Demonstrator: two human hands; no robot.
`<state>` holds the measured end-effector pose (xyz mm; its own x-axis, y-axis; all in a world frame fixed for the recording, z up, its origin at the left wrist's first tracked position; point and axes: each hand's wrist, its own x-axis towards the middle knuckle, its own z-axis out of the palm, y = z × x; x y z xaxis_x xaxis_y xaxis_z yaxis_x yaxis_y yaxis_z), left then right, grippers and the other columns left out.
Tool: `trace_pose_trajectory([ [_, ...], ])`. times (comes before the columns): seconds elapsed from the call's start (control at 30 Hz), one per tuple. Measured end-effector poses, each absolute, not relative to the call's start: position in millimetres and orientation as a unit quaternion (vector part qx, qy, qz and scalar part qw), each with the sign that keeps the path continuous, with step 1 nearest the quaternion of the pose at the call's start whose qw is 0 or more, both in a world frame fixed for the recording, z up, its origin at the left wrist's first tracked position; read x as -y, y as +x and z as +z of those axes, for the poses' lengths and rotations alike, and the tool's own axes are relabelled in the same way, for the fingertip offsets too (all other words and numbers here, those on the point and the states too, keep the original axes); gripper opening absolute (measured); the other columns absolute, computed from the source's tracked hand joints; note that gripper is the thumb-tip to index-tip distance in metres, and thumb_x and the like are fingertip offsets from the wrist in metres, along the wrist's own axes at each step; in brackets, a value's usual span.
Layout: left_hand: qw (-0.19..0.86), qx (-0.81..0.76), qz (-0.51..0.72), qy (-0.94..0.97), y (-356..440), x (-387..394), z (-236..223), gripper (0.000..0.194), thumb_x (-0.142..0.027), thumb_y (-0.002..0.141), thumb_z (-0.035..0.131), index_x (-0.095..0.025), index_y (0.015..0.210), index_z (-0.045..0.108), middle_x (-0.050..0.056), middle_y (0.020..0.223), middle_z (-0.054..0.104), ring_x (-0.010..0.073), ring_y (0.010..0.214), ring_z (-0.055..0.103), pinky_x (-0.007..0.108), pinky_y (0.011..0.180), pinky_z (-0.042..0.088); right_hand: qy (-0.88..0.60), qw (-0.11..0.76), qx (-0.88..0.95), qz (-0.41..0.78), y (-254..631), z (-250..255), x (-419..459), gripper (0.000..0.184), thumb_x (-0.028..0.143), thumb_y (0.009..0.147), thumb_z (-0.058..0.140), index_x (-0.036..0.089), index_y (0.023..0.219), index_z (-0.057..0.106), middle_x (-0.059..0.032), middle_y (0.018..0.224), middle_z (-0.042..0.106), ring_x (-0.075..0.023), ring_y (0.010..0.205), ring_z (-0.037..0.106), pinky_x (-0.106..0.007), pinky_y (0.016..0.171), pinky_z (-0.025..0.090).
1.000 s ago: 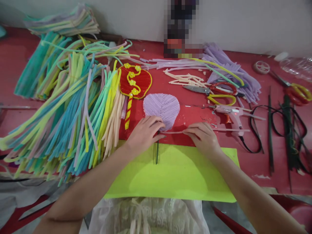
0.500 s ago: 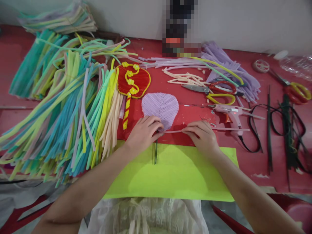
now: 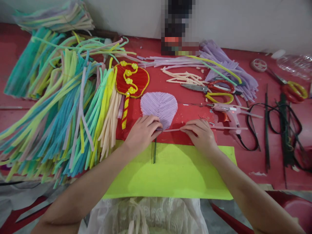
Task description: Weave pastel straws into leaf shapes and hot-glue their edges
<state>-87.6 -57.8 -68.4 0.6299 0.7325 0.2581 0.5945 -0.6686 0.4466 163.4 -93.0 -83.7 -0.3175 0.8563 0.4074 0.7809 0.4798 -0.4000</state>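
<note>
Lavender leaf-shaped panel (image 3: pixel 159 105) is laid flat on the red sheet (image 3: pixel 195 111), its lower tip pinched by the left hand (image 3: pixel 144 130), presumably so that it is steadied. A pale strip (image 3: pixel 171 130) is pinched by the right hand (image 3: pixel 199 132) and held straight, apparently so that its line is controlled. The strip's left end and the tops of the dark wires (image 3: pixel 154 155) are hidden; whether they are joined cannot be told.

Left grip (image 3: pixel 144 130) holding foot of lilac panel (image 3: pixel 159 105); right grip (image 3: pixel 200 132) pinching pale strip (image 3: pixel 171 130); glue gun (image 3: pixel 230 114) at right.
</note>
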Motion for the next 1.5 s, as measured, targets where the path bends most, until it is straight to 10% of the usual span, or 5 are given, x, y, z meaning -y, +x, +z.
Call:
trace_pose_trajectory([
  [1.5,0.103,-0.361,0.151,0.914,-84,60,-56,0.019,-0.016,0.088,0.054,-0.017,0.106,0.058,0.006,0.106,0.064,0.0213,0.098,0.058,0.037,0.083,0.046,-0.423,0.199,0.884,-0.023,169,-70,62,0.019,0.02,0.094,0.048,0.024,0.092,0.067,-0.001,0.095,0.072,-0.0143,0.077,0.056,-0.032,0.069,0.034],
])
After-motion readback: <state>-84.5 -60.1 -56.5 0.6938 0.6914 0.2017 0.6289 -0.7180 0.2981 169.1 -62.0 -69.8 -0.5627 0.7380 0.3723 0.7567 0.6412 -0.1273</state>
